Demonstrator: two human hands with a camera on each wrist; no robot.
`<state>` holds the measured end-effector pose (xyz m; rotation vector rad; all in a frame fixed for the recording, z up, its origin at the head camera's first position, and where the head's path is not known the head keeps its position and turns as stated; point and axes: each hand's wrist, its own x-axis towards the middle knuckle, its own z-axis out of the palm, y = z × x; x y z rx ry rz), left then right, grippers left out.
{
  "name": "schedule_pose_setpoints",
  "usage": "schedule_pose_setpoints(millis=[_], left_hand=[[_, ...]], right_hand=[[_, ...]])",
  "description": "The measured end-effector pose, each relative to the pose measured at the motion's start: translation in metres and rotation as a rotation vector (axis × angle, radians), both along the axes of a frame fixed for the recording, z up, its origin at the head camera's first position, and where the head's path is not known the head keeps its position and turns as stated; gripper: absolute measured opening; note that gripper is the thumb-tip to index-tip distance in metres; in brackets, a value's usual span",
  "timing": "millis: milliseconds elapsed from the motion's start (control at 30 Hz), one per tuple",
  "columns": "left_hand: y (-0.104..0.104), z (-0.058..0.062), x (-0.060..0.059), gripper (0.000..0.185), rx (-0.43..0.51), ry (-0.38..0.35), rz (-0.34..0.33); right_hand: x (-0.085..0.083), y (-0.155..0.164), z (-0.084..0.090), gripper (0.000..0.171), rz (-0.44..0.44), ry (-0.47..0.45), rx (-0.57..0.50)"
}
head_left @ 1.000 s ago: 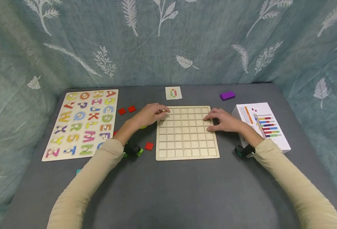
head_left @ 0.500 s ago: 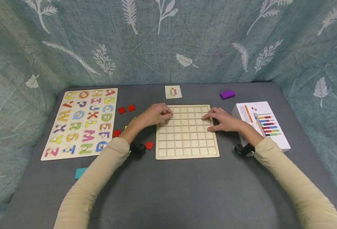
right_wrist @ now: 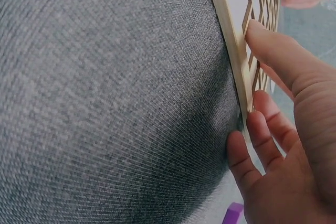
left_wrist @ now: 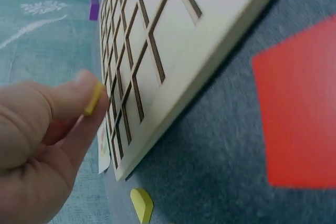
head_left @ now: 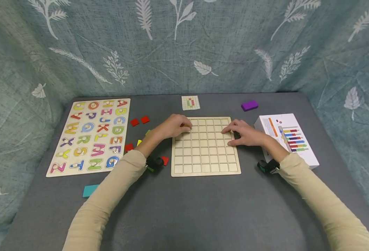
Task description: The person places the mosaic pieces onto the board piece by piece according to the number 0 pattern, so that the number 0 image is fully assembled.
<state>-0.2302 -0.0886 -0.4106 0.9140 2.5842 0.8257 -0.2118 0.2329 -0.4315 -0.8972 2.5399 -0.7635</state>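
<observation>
A small yellow piece [left_wrist: 94, 98] is pinched edge-on between the thumb and forefinger of the left hand [head_left: 173, 126]. It is held over the far left part of the wooden grid board [head_left: 205, 150]; whether it touches the board cannot be told. The right hand [head_left: 245, 133] has its fingers loosely bent and spread, the tips resting at the board's right edge, with nothing gripped between them.

Just beyond the left fingertips, past the board's far edge, lies a pattern card [head_left: 190, 103]. To the left of those fingers are two red tiles [head_left: 145, 119], and farther left lies an alphabet puzzle [head_left: 111, 123]. A purple block [head_left: 249, 105] sits beyond the right fingers, and a white box [head_left: 288, 137] stands to their right, partly behind the wrist. Well back from the left fingers, beside the sleeve, lies a teal piece [head_left: 90, 190] on the dark grey table [head_left: 209, 209].
</observation>
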Motion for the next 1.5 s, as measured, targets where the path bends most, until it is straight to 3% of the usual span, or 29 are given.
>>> schedule_pose_setpoints(millis=[167, 333, 467, 667, 867, 1133, 1500], left_hand=[[0.004, -0.002, -0.001, 0.025, 0.021, 0.004, -0.050], [0.011, 0.004, -0.002, 0.024, 0.090, -0.048, 0.044], [0.021, 0.004, -0.002, 0.027, 0.063, -0.065, 0.122], [0.027, -0.002, -0.002, 0.032, -0.010, -0.105, 0.140], [0.031, 0.000, 0.000, 0.028, -0.035, -0.055, 0.110], [0.031, 0.000, 0.001, 0.025, -0.039, -0.025, 0.146], [0.032, -0.003, 0.004, 0.022, -0.052, 0.066, 0.122]], right_hand=[[0.002, 0.001, 0.000, 0.046, 0.002, -0.006, -0.003], [0.001, 0.001, 0.001, 0.045, 0.007, 0.001, -0.001], [0.001, 0.003, 0.002, 0.045, -0.002, 0.003, 0.004], [0.000, 0.002, 0.000, 0.045, 0.000, -0.014, 0.009], [-0.001, 0.001, 0.001, 0.045, -0.004, -0.016, -0.005], [-0.003, 0.001, 0.002, 0.045, -0.012, -0.031, -0.010], [-0.003, 0.001, 0.000, 0.046, -0.001, -0.016, -0.002]])
